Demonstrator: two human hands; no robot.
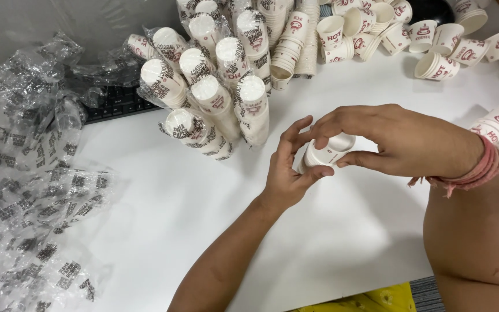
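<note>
Small stack of paper cups (328, 153) pinched between left hand (287, 173) and right hand (394, 138).

Two hands, the left hand (287, 173) and the right hand (388, 138), share one short stack of paper cups (327, 153). About a dozen plastic-wrapped cup sleeves (215, 92) lean together far centre. One black keyboard (116, 104) lies far left. One red thread wristband (480, 167) shows.

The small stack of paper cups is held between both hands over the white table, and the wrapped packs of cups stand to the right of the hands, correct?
Not quite. The head view shows the wrapped packs of cups to the left of the hands and further back, not to the right. The rest holds: the left hand and right hand hold the small stack of paper cups over the white table.
</note>
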